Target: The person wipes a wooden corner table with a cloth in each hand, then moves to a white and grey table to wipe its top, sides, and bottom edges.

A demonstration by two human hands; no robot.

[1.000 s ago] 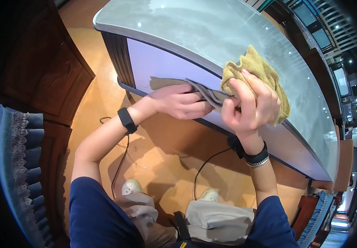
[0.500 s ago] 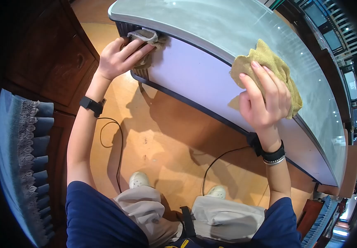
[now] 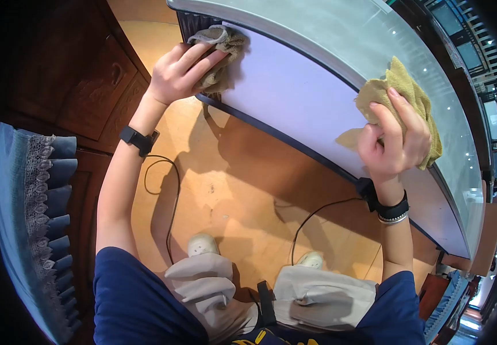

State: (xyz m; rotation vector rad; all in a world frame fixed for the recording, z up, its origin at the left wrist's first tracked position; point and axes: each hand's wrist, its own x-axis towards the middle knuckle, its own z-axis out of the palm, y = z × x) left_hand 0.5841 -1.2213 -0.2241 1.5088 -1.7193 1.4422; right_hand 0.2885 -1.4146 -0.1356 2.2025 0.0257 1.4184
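A crumpled brownish-grey cloth (image 3: 225, 60) is under the fingers of my left hand (image 3: 180, 73), pressed on the left end of a pale panel (image 3: 294, 92) beside dark slats. Under the fingers of my right hand (image 3: 398, 135), a yellow-green cloth (image 3: 418, 103) lies over the curved rim of a greenish, glass-like top (image 3: 329, 29). One flap of this cloth hangs down over the panel. Both hands hold their cloths from above, and part of each cloth is hidden behind the fingers.
Dark wooden cabinet doors (image 3: 81, 86) stand at the left, with a blue lace-trimmed cloth (image 3: 21, 218) below them. Thin black cables (image 3: 175, 215) run over the wooden floor (image 3: 248, 201) to both wrists. Two pale shoes (image 3: 202, 244) are at the bottom. Screens and lights show at the right.
Both hands and the panel appear farther right in the view. My right hand has moved right along the rim with its cloth; my left hand stays at the panel's left end.
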